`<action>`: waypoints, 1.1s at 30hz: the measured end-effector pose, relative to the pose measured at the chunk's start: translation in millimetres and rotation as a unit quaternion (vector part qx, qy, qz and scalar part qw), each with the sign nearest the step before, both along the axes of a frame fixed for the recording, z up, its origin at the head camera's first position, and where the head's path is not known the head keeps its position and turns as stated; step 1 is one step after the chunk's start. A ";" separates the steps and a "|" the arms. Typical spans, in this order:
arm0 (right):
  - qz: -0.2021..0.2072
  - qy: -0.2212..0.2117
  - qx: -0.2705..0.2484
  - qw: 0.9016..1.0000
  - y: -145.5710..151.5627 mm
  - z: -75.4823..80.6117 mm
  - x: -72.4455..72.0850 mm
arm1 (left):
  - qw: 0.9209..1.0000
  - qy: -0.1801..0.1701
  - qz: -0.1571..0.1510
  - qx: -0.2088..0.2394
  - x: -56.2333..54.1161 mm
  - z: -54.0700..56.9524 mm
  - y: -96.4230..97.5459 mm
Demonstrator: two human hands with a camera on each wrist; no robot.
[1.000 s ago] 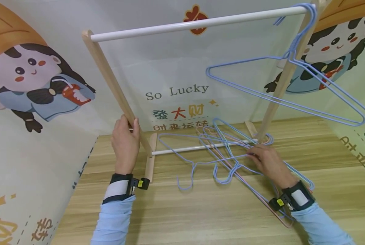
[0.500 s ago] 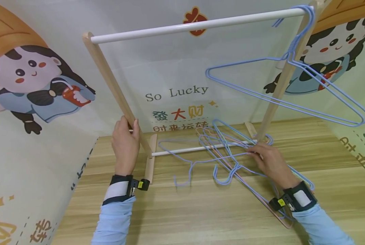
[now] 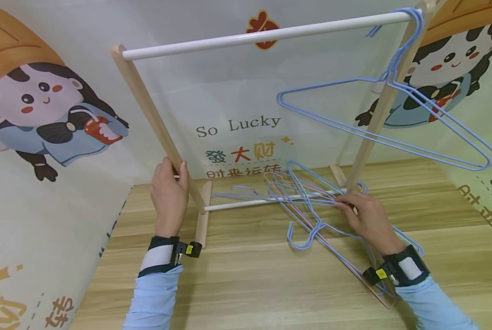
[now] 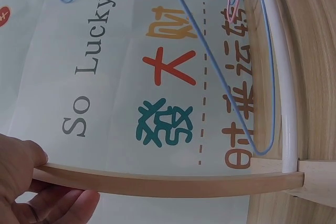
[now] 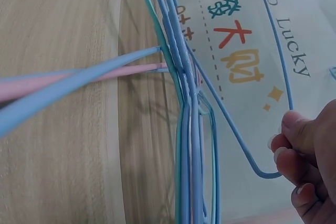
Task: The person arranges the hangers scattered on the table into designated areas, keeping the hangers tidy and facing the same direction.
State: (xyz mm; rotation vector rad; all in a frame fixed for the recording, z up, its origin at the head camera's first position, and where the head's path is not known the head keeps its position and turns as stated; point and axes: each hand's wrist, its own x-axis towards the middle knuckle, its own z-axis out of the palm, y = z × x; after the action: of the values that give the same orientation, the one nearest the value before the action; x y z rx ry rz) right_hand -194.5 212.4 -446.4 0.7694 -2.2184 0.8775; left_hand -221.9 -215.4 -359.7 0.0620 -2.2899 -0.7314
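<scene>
Turning over, the blue hanger [image 5: 268,175] has been swinging its hook from the near side round toward the wall [image 3: 229,87], while the left hand [image 3: 169,195] has been staying put. That hanger is now showing nearly edge-on in the head view, its far end reaching past the lower rod [image 3: 237,205] and its near corner sitting in the right hand [image 3: 363,217]. Thumb and fingers there are curling in and pinching the wire at that corner. Left thumb and fingers are closing around the left post [image 3: 151,107] from opposite sides.

Beneath and beside the right hand, the pile [image 3: 320,224] is lying crossed on the table [image 3: 246,284], and the pair [image 3: 390,71] is hanging at the right end of the top rod [image 3: 266,35].

Judging by its thin, coated-looking wire, the hanger is likely being light, springy but stiff enough to be keeping its shape, smooth and hardly fragile. Holding it by one corner is leaving the rest free to be pivoting and snagging neighbouring wires; gripping at the neck, just below the hook, would probably be giving steadier control.
</scene>
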 end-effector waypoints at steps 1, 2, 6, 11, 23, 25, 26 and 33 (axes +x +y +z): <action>-0.001 -0.002 -0.002 1.000 0.3 -0.1 0.3 | 1.000 0.001 0.000 0.000 0.1 -0.3 0.0; -0.003 -0.003 -0.003 1.000 0.7 -0.1 0.5 | 1.000 0.001 0.000 0.000 0.2 -0.4 0.0; -0.004 -0.007 -0.011 1.000 1.9 0.6 1.1 | 1.000 0.002 0.000 0.000 0.5 -0.7 0.2; -0.009 -0.003 -0.016 1.000 2.3 1.6 2.8 | 1.000 0.002 -0.003 0.000 0.9 -0.8 0.7; -0.021 0.022 -0.042 0.999 3.1 6.9 6.0 | 1.000 -0.006 -0.001 0.001 1.2 0.9 1.9; -0.021 0.023 -0.047 0.998 3.8 7.3 6.0 | 1.000 -0.006 -0.001 0.001 1.0 0.9 1.6; -0.020 0.025 -0.050 0.998 4.2 7.6 5.8 | 1.000 -0.006 -0.001 0.000 0.8 0.8 1.5; -0.016 0.043 -0.069 0.997 7.2 13.3 4.4 | 1.000 -0.010 -0.001 0.002 0.3 0.1 1.0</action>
State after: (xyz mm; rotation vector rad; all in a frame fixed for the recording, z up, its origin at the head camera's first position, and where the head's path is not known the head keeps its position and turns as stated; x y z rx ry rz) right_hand -190.1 219.6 -433.1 0.6922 -2.0663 0.9536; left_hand -221.6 -214.4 -359.7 0.0683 -2.3074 -0.7400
